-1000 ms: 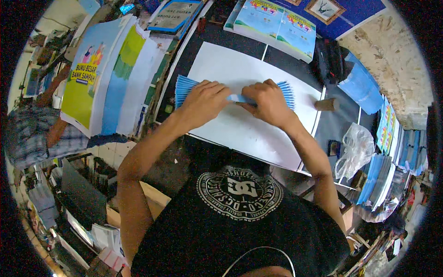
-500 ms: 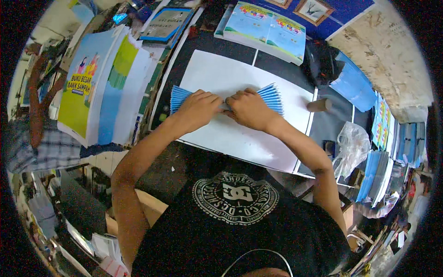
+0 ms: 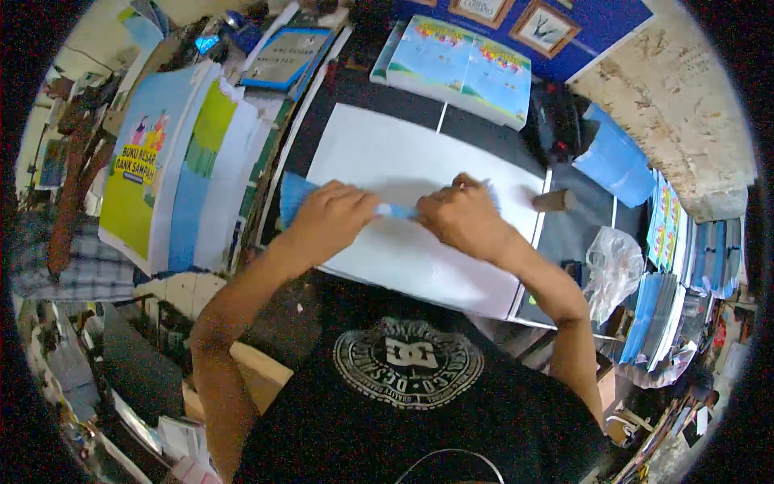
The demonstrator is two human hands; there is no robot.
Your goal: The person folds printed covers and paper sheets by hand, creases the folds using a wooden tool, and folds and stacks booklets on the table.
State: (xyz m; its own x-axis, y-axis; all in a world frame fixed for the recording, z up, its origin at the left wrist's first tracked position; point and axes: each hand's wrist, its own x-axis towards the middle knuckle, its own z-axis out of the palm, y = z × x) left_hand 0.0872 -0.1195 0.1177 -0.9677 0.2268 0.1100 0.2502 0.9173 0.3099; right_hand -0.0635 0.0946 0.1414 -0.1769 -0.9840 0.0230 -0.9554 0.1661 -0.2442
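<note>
A pleated blue paper (image 3: 293, 192) is stretched between my hands above a white board. My left hand (image 3: 337, 214) is closed around its left part, and the fanned end sticks out past the knuckles. My right hand (image 3: 466, 216) grips the right part with bent fingers; a blurred bit of pleats shows behind it. Between the two hands the paper narrows to a thin blue strip. Motion smears the folds, so single pleats are hard to make out. The white board (image 3: 419, 274) lies flat on the dark table beneath both hands.
Right of the board stands a short brown cylinder (image 3: 554, 201), near a crumpled plastic bag (image 3: 614, 262). Printed sheets (image 3: 459, 68) are stacked at the back. Large booklets (image 3: 141, 173) lean at left, beside another person's checkered sleeve (image 3: 72, 262). Blue stacks (image 3: 647, 315) line the right.
My hands have moved apart, the left one leftward and the right one rightward, baring a blue strip between them. The pleats at both ends look less spread and more blurred.
</note>
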